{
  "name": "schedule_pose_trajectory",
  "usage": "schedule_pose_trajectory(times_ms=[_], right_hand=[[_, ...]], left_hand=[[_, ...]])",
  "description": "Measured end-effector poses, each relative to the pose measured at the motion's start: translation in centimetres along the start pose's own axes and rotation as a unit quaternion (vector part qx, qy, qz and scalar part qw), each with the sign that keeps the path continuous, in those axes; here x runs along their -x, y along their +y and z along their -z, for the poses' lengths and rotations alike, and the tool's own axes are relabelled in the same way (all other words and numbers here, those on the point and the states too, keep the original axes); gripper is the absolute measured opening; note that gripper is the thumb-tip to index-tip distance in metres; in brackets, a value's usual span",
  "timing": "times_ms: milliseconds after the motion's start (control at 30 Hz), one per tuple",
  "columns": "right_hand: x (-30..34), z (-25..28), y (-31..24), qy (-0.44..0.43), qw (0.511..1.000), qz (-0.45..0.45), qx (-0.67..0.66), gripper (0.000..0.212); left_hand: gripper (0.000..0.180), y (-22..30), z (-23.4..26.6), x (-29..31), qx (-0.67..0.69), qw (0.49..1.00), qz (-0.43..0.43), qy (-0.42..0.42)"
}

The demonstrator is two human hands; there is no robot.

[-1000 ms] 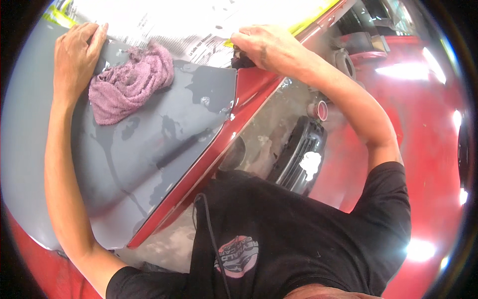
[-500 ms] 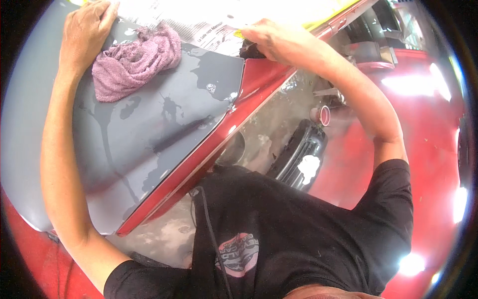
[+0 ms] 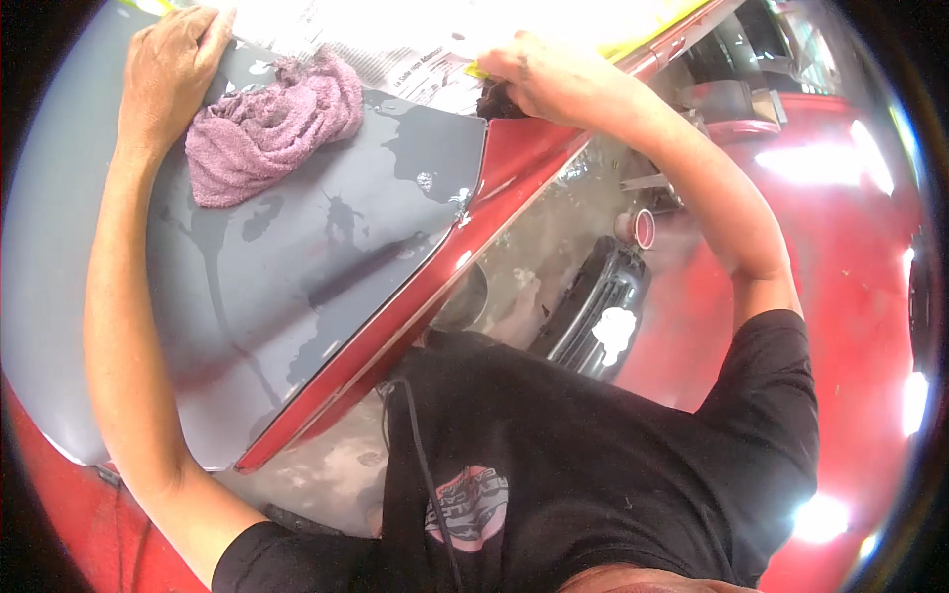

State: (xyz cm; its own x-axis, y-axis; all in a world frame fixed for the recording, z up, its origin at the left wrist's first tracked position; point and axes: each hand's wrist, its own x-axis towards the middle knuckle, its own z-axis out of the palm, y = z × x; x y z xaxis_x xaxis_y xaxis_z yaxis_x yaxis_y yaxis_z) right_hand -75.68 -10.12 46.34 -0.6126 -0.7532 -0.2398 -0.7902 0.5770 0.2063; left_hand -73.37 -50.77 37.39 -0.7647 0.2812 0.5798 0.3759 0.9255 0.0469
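Head view, left hand: the left hand [image 3: 173, 59] is resting at the upper left of the grey panel [image 3: 395, 217], its thumb pointing up toward the newspaper [image 3: 400, 67]; whether its bent fingers are gripping anything, I cannot tell.
Head view, right hand: the right hand [image 3: 549, 81] is curling its fingers beside the newspaper's lower right part, above a dark lump [image 3: 494, 101]; whether it is grasping the lump or the paper, I cannot tell.
Newspaper: it is lying along the panel's upper edge, spanning the gap between the two hands (glare is washing out much of its surface).
Yellow tape: a strip of yellow tape [image 3: 662, 32] is running up and away past the right hand; a small yellow bit is showing right at that hand's fingertips.
Cloth: a crumpled mauve cloth [image 3: 277, 128] is lying on the panel, just right of the left hand and well apart from the right.
Panel: dark, wet-looking patches are marking the grey, and a red edge [image 3: 534, 163] is bordering it.
Floor: a black grille [image 3: 598, 311] is lying below the right forearm, near a small cup [image 3: 638, 229].
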Motion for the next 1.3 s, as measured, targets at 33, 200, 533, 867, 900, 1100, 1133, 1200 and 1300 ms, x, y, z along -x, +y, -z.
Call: schedule_pose_trajectory(times_ms=[33,200,533,867,900,1100,1133,1200,1300], right_hand=[[-0.1,0.4,-0.4,-0.013,1.0,-0.022,0.0,0.025],[0.8,3.9,0.4,-0.064,0.997,-0.05,-0.012,0.02],[0.5,1.5,0.8,-0.053,0.998,-0.016,-0.043,0.026],[0.0,1.1,0.7,-0.04,0.995,0.021,-0.091,0.025],[0.2,0.8,0.6,-0.024,0.995,0.028,-0.091,0.024],[-1.6,1.6,1.1,-0.098,0.988,0.086,-0.08,0.021],[-1.7,1.8,1.0,-0.114,0.987,0.088,-0.072,0.02],[-1.2,2.1,0.4,-0.155,0.984,0.073,-0.057,0.018],[-0.1,0.5,0.9,-0.078,0.986,0.119,-0.084,0.015]], left_hand=[[0.029,0.0,-0.1,0.1,0.0,1.0,-0.004,0.001],[0.03,-0.3,-0.7,0.2,0.059,0.996,0.062,-0.021],[0.034,0.9,0.8,-0.2,0.02,0.998,0.041,-0.042],[0.03,1.0,0.2,-0.4,0.042,0.996,0.069,-0.028],[0.03,1.0,0.5,-0.5,0.041,0.996,0.075,-0.039],[0.03,1.0,0.5,-0.1,0.046,0.998,0.047,0.009],[0.029,1.3,0.6,-0.1,0.03,0.999,0.032,0.028],[0.028,1.9,1.1,-0.3,0.039,0.997,0.062,-0.004],[0.027,1.8,0.6,-0.5,0.059,0.996,0.073,-0.003]])
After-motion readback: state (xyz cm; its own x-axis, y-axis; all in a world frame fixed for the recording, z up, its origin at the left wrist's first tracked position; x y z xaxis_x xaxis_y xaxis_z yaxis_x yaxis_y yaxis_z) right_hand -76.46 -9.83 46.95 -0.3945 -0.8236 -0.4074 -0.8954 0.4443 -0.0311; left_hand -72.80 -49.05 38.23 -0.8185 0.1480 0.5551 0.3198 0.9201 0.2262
